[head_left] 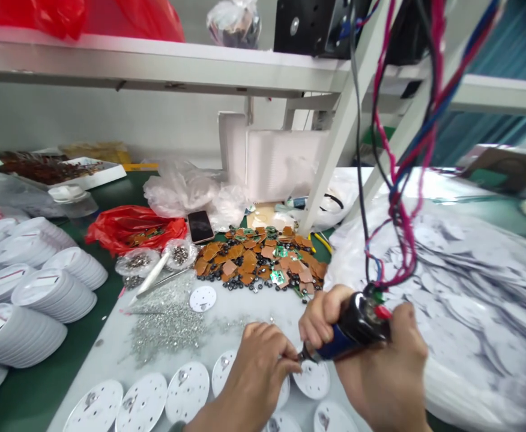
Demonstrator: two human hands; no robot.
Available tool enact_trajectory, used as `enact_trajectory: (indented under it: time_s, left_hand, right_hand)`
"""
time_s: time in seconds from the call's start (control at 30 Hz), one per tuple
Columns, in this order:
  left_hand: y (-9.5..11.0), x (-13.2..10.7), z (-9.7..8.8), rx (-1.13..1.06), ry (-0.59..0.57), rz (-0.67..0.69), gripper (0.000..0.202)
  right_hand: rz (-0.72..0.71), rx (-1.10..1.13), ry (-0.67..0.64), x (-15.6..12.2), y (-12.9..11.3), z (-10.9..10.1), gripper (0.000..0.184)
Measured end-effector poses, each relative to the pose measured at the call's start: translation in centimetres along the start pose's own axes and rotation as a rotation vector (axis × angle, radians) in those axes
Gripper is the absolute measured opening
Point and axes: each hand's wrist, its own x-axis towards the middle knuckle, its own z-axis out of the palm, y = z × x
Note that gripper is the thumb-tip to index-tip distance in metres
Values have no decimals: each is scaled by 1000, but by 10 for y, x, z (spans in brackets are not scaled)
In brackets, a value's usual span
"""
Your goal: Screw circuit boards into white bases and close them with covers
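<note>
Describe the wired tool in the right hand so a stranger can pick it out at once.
At the front of the white bench, above a row of white discs, the right hand grips a powered hand tool. Its blue grip and black body end in a thin tip near the left hand. Unlike its neighbours, it trails red, blue and black wires upward.

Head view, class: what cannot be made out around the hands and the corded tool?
- The left hand partly hides a white disc.
- The corded tool: its tip is too small to identify, and the right hand covers its grip.
- The lowest discs are cut off by the bottom edge.
</note>
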Motion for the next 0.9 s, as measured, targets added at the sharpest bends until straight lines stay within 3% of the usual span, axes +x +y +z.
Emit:
enact_trajectory:
  time_s: [0.17, 0.3, 0.4, 0.5, 0.63, 0.77, 0.9]
  left_hand:
    - [7, -1, 11, -50, -42, 9, 17]
    - [13, -1, 17, -39, -38, -23, 16]
    - [12, -1, 22, 62, -71, -7, 10]
    - [0, -5, 32, 233, -163, 92, 35]
    - [-22, -13, 51, 487, -233, 326, 47]
    - [-26, -18, 57, 614, -222, 407, 41]
    - [-24, -19, 56, 592, -165, 409, 38]
  right_hand:
    - [7, -7, -19, -8, -9, -2, 46]
    - [-3, 39, 23, -11, -11, -6, 62]
    - [-4, 43, 75, -12, -7, -17, 62]
    - [-11, 8, 129, -12, 4, -31, 59]
    - [-2, -41, 156, -10, 20, -47, 59]
    - [20, -39, 147, -9, 29, -53, 59]
    - [49, -49, 155, -9, 35, -56, 59]
